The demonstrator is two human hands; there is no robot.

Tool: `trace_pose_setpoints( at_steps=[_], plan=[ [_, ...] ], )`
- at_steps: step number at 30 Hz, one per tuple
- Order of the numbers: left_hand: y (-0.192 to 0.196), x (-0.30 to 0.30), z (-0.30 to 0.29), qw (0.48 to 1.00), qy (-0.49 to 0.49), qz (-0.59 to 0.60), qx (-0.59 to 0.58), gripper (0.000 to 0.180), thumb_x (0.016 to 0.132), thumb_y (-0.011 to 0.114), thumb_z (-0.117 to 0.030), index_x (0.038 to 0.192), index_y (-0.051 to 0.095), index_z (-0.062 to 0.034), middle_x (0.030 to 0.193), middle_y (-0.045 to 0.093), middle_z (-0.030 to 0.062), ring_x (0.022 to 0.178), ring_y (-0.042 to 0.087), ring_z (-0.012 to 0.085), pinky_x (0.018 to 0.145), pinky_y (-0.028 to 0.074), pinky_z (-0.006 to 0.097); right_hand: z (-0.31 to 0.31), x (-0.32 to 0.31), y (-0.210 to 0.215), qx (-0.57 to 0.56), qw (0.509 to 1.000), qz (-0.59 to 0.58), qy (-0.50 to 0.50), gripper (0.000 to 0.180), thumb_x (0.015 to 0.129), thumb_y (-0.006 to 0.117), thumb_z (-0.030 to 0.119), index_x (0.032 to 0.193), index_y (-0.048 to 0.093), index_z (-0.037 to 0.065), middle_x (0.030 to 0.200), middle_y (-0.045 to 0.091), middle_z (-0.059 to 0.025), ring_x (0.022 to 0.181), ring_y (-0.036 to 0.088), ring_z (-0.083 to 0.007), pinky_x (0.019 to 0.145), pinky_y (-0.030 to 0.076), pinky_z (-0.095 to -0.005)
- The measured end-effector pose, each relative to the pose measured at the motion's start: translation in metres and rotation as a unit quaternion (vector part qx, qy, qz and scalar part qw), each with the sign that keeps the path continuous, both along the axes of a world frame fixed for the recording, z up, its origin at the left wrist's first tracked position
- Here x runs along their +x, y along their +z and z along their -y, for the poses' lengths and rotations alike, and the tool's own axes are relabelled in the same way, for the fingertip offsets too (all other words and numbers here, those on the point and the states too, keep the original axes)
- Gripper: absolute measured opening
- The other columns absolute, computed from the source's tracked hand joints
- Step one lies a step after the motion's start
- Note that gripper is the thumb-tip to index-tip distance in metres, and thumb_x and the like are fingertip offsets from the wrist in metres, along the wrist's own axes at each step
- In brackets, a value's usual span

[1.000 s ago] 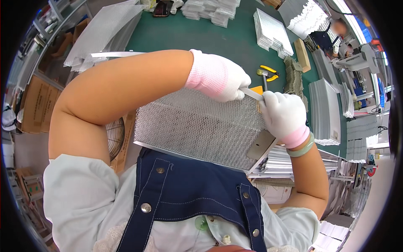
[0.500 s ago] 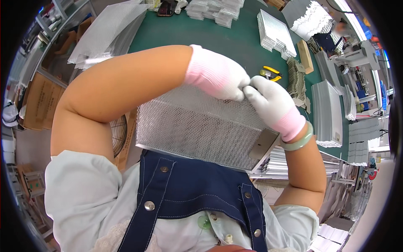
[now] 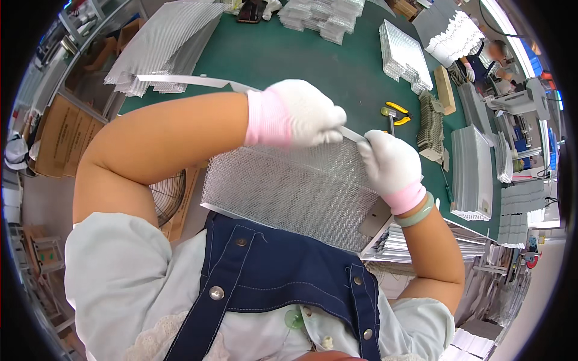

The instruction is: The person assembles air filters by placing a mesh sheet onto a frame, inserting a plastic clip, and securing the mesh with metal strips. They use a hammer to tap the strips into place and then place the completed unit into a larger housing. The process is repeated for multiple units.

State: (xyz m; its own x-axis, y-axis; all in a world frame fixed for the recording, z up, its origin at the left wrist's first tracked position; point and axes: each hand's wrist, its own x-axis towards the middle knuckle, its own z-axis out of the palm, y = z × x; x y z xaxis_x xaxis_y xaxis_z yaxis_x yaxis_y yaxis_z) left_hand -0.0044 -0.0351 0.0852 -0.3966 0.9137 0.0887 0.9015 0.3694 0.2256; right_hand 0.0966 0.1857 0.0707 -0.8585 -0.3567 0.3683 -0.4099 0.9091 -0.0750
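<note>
My left hand [image 3: 304, 114], in a white knit glove with a pink cuff, is closed on a thin silvery metal strip [image 3: 353, 134]. My right hand [image 3: 391, 163], gloved alike, pinches the strip's right end. A long pale length of strip [image 3: 180, 79] shows beyond my left forearm; it appears to be the same piece, its middle hidden by my glove. Under both hands lies a rectangular silver mesh panel [image 3: 283, 189], its near edge against my apron. A grey plate [image 3: 374, 218] sits at the panel's right corner, partly covered by my right wrist.
Yellow-handled pliers [image 3: 398, 113] and a small hammer [image 3: 389, 115] lie beyond my right hand. Farther right are stacked folded metal pieces [image 3: 431, 129], a wooden block [image 3: 444, 90] and stacked panels [image 3: 472, 171]. Mesh sheets [image 3: 159, 39] lie far left. Another person [image 3: 480, 63] works at far right.
My hands have moved apart, the left one leftward and the right one slightly down. The strip now shows between them and past my left forearm.
</note>
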Motion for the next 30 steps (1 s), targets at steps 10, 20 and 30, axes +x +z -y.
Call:
trace_pose_setpoints(
  at_steps=[10,20,30],
  plan=[
    [0.052,0.001,-0.018,0.977,-0.066,0.19,-0.066,0.032,0.097,0.058,-0.031,0.106,0.064,-0.0015,0.088,0.067,0.017,0.086,0.066,0.0322,0.079,0.051,0.041,-0.005,-0.013,0.053,-0.269,0.892,0.362,0.014,0.023,0.095,0.062,0.02,0.104,0.063,-0.002,0.081,0.06,-0.006,0.078,0.054,-0.0115,0.073,0.046,-0.0289],
    [0.012,0.012,-0.001,0.999,-0.033,-0.003,0.01,0.021,0.095,0.059,-0.027,0.094,0.063,-0.0061,0.075,0.066,0.0139,0.075,0.066,0.0362,0.07,0.053,0.045,0.008,0.003,0.012,0.091,0.995,-0.038,0.025,0.018,0.09,0.066,0.027,0.084,0.058,0.012,0.066,0.058,-0.0064,0.06,0.062,-0.0277,0.054,0.048,-0.0403],
    [0.016,0.013,0.001,0.999,-0.033,-0.032,0.024,0.024,0.095,0.059,-0.027,0.088,0.062,-0.0043,0.071,0.064,0.0148,0.071,0.066,0.0369,0.067,0.053,0.046,0.005,0.006,0.02,0.061,0.997,-0.029,0.021,0.022,0.092,0.066,0.029,0.082,0.059,0.01,0.067,0.059,-0.0088,0.061,0.062,-0.0302,0.055,0.049,-0.0401]
  ],
)
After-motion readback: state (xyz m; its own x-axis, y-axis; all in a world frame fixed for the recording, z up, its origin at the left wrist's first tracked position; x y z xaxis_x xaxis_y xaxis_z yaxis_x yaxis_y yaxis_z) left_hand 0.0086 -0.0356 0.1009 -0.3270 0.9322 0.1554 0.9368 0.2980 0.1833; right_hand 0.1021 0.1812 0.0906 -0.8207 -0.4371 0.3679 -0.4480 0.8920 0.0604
